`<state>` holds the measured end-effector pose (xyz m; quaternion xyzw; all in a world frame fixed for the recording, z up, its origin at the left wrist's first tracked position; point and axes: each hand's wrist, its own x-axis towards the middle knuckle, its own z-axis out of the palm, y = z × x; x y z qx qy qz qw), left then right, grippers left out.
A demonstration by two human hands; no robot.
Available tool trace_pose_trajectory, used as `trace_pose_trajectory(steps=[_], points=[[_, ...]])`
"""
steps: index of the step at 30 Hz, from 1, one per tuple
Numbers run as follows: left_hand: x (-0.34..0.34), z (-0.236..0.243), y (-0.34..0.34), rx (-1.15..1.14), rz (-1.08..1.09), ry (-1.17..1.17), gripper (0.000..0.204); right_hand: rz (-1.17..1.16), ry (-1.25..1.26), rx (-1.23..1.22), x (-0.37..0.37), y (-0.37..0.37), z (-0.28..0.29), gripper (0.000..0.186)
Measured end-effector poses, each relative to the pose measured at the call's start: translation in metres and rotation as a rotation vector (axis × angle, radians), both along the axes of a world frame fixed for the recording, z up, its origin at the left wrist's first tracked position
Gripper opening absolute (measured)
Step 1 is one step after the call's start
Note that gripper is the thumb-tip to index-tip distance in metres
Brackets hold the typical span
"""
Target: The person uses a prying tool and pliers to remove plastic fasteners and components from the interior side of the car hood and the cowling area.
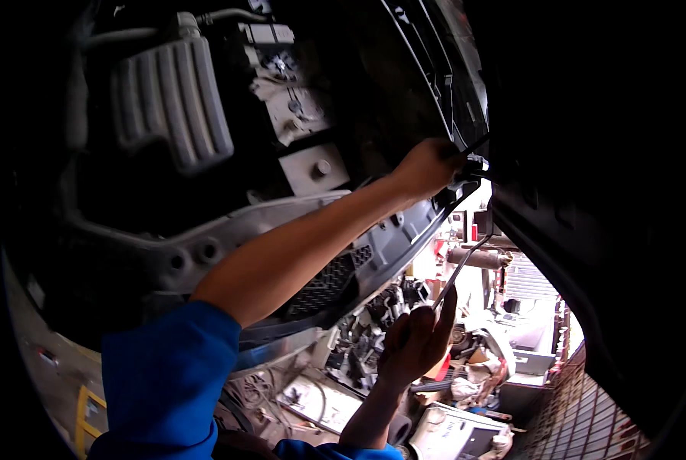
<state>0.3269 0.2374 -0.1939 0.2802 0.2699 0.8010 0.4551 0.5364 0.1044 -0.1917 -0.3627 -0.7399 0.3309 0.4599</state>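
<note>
L hand (431,169), upper R of ctr, fingers curled; can't tell on what. R hand (418,345), lower R of ctr, curled on rod (462,265), which slants up-R, mid-R.

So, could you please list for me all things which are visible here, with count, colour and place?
Ribbed cover: one, grey, upper left
Box with round knob: one, pale, upper centre
Mesh grille: one, dark, centre
Large panel: one, black, right side
Cylinder: one, brownish, right of centre
Thin rod: one, grey, right of centre
Heaped parts: many, mixed colours, lower centre
Lattice: one, brownish, lower right
Frame: one, yellow, lower left
Sleeves: two, blue, lower edge
Left hand: one, bare, upper right of centre; grip unclear
Right hand: one, bare, below it, holding the rod
Darkest areas: contents cannot be told
</note>
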Motion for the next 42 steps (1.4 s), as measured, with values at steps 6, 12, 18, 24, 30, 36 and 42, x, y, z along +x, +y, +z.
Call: trace_pose_trajectory(steps=[6,12,18,24,30,36,42], points=[[-0.007,-0.006,0.075,-0.182,0.261,0.338,0.026,0.037,0.251,-0.241,0.011,0.072,0.022,0.052],[-0.036,-0.009,0.062,-0.158,0.047,0.183,0.027,0.081,0.056,-0.095,0.001,0.096,0.035,0.047],[-0.051,0.004,0.055,-0.109,0.170,0.246,0.027,0.011,0.072,-0.108,-0.030,0.096,0.043,0.047],[-0.057,0.003,0.051,-0.128,0.126,0.307,0.028,-0.003,-0.030,0.083,-0.047,0.120,0.043,0.045],[-0.047,-0.008,0.064,-0.178,0.244,0.385,0.028,-0.296,-0.267,0.367,-0.078,0.168,0.036,0.043],[-0.039,-0.017,0.077,-0.126,0.166,0.227,0.024,-0.497,-0.413,0.672,-0.105,0.163,0.017,0.039],[-0.046,-0.029,0.075,-0.127,0.192,0.190,0.023,-0.527,-0.347,0.536,-0.138,0.166,0.007,0.041]])
